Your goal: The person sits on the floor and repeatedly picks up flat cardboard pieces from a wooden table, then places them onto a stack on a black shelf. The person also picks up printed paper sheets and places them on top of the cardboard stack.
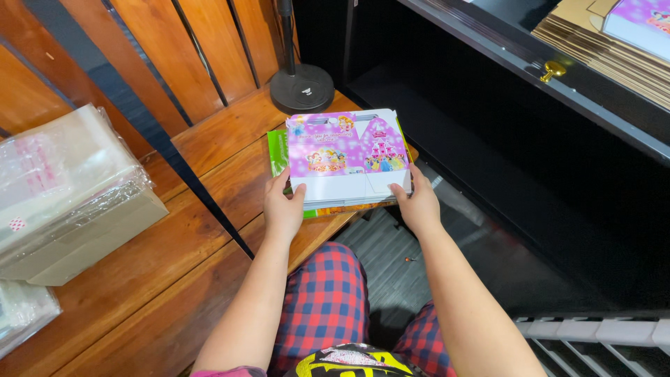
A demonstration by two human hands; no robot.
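Currently both hands are on a stack of flat cardboard box blanks (347,157) at the bench corner. Left hand (283,206) grips the stack's near-left corner, thumb on top, fingers curled under or along the edge, partly closed. Right hand (419,204) does the same at the near-right corner, thumb lying on the white flap. Top blank is pink and purple with cartoon print and a white strip along the edge nearest the hands; a green blank (277,155) peeks out from under it, past the left hand. Stack sits flat on the wooden bench (174,272), overhanging its edge slightly on the right-hand side. Progress, as a judgement: blanks look gathered and roughly squared, none folded into a box yet, so forming is all left. Can't tell whether the stack is being lifted or just steadied. Orientation: long axis runs left-right between the two hands, printed face up, the cut handle end pointing away from the hands toward the round black stand base (302,89). Far to the left of the left hand lies a pile of clear plastic bags (59,181) on a cardboard box. Beyond the right hand there's a black shelf unit (558,91) with more flat cardboard on top (607,42). Red plaid shorts (324,300) show below the forearms.
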